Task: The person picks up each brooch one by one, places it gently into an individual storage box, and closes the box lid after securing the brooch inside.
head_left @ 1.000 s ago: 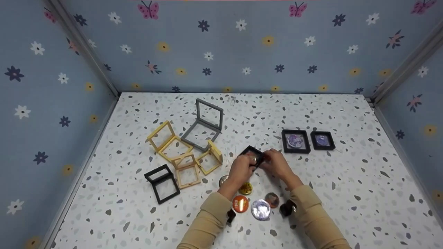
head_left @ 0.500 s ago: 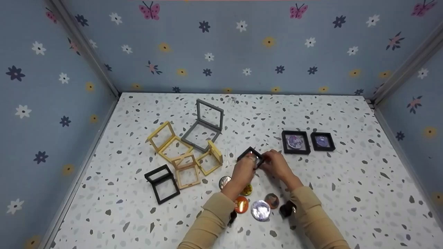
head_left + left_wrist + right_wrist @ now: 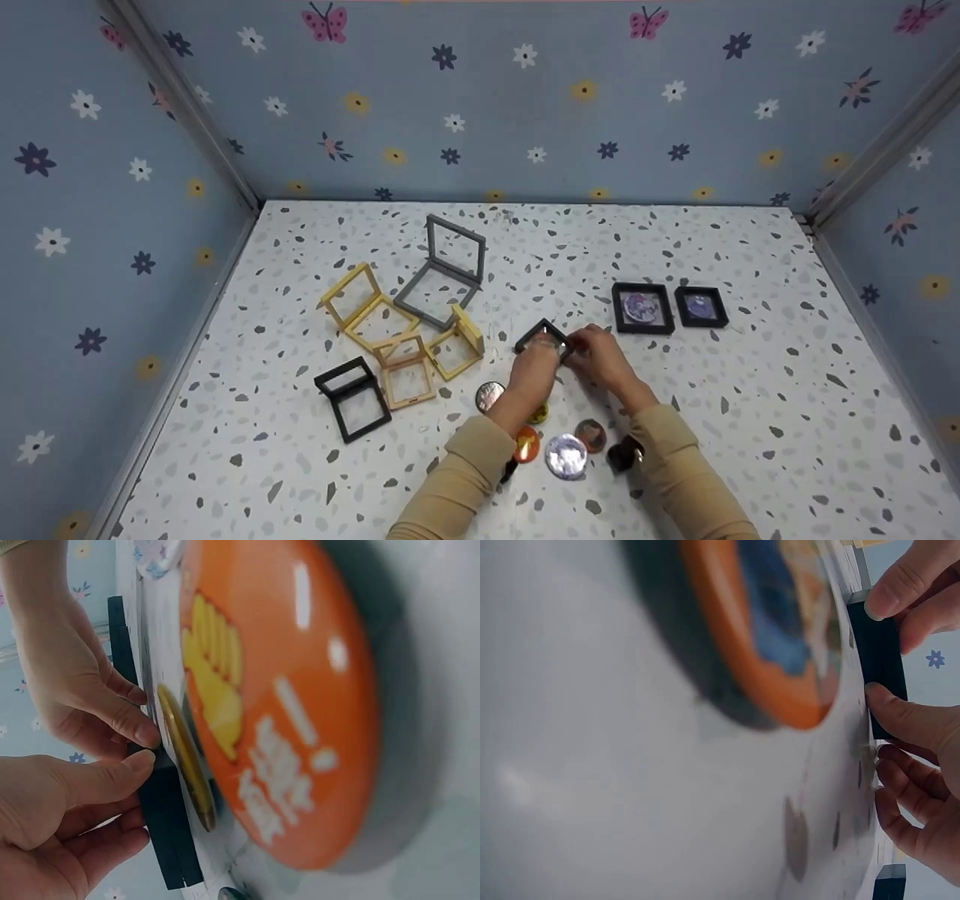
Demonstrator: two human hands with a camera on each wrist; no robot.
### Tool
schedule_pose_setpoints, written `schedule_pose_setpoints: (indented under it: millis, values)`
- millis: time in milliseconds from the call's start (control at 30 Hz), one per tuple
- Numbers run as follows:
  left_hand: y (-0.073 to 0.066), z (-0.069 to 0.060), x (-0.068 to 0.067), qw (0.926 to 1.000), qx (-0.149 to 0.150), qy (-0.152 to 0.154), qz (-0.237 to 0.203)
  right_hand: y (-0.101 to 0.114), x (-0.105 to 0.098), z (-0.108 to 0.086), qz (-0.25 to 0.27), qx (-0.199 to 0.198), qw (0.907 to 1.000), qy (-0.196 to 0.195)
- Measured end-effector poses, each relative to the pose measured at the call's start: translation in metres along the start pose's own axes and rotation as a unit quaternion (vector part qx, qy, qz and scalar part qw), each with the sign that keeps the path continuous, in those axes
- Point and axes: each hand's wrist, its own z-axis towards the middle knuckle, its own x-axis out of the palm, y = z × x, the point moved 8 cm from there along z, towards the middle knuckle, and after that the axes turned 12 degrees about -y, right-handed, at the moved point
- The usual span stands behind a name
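Left hand (image 3: pixel 535 371) has edged right; right hand (image 3: pixel 602 354) basically unmoved. Left thumb and fingers pinch the black frame (image 3: pixel 171 817), right thumb and fingers grip its corner, likely to steady it. Mid-table between them; can't tell if it's lifted. Loose badges (image 3: pixel 566 456) nearby, probably for reach. Open frames (image 3: pixel 456 273) left, filled frames (image 3: pixel 643 328) right. Speckled white tabletop (image 3: pixel 750 450), blue floral walls (image 3: pixel 517 112).

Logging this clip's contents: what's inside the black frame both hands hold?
Only a little shine shows inside the black frame in the head view, too little to identify; the left hand hides what lies beneath it. Both wrist views show just the frame's outer side.
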Motion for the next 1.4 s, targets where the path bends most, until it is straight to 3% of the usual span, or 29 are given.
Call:
schedule_pose_setpoints:
  millis: [200,400,567,700,900,1100,1233,1400]
  values:
    - [-0.002,-0.001,0.000,0.9996,0.016,0.024,0.006,0.003,0.000,-0.001,-0.001,-0.012,0.9999,0.006]
    - [0.004,-0.002,-0.002,0.9961,0.002,0.063,-0.062,0.008,-0.004,-0.003,-0.003,-0.032,0.9995,0.007]
    - [0.011,0.000,-0.017,0.9927,-0.001,0.051,-0.110,0.015,-0.012,-0.006,-0.010,-0.059,0.9982,-0.004]
    - [0.021,0.003,-0.035,0.9918,-0.003,0.029,-0.124,0.029,-0.016,-0.007,-0.009,-0.123,0.9922,-0.021]
    - [0.040,0.007,-0.063,0.9957,-0.003,-0.001,-0.093,0.045,-0.012,-0.010,-0.016,-0.200,0.9795,-0.008]
    - [0.063,0.010,-0.080,0.9987,0.011,-0.013,-0.048,0.050,-0.003,-0.012,-0.036,-0.225,0.9732,0.031]
    - [0.080,0.012,-0.085,0.9989,0.018,-0.011,-0.043,0.050,0.000,-0.012,-0.050,-0.232,0.9707,0.037]
    - [0.100,0.013,-0.082,0.9994,0.015,0.012,-0.028,0.052,0.000,-0.012,-0.057,-0.243,0.9676,0.037]
